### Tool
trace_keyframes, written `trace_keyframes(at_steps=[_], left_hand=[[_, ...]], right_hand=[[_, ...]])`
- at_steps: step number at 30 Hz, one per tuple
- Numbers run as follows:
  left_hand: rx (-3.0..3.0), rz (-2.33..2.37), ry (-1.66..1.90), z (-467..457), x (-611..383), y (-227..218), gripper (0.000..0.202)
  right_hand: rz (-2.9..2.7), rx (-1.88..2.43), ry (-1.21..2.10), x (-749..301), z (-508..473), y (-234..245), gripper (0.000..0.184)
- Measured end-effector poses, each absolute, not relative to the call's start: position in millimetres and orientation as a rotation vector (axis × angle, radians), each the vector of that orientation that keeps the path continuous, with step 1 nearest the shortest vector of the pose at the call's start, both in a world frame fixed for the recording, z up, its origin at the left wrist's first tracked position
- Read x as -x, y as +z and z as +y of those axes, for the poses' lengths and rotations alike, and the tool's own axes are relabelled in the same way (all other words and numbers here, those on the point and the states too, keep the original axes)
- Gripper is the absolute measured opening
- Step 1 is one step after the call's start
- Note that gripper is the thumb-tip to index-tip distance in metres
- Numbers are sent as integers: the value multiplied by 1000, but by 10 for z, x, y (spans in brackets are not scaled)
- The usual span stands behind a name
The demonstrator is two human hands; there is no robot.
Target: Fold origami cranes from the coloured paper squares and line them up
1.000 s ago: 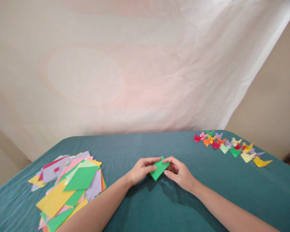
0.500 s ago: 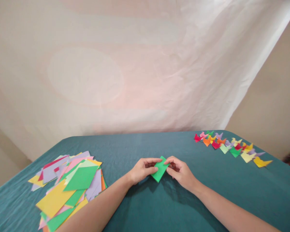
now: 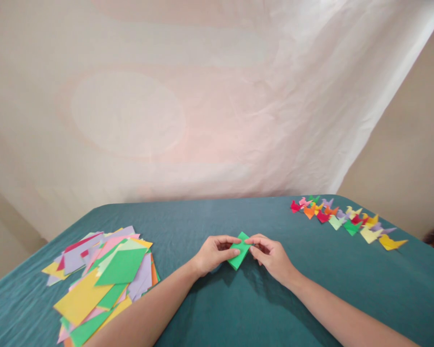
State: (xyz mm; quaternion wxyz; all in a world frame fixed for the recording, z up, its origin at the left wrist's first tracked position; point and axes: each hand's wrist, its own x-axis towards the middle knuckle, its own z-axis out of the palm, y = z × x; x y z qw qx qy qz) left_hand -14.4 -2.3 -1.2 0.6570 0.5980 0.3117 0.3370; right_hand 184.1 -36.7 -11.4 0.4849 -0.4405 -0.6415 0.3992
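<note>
A small folded green paper [image 3: 239,252] is held just above the teal tablecloth [image 3: 217,308] at the middle of the table. My left hand [image 3: 212,253] pinches its left side with thumb and fingers closed. My right hand [image 3: 271,256] pinches its right upper edge, fingers curled. The paper looks like a narrow diamond, tilted on edge between the two hands.
A loose heap of coloured paper squares [image 3: 101,277] lies at the front left. Several small folded paper figures [image 3: 343,219] in many colours sit in a row at the back right. A pale cloth backdrop [image 3: 202,106] hangs behind the table.
The green paper has become narrower as both hands pressed its sides together. The hands have shifted slightly closer and a little upward.
</note>
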Motion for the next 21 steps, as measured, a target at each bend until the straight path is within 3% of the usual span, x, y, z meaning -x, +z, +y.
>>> trace_keyframes(at_steps=[21], left_hand=[[-1499,672,832,-22,131,-19,32]], right_hand=[[-1603,1088,947,-1835,-372,-90,20]])
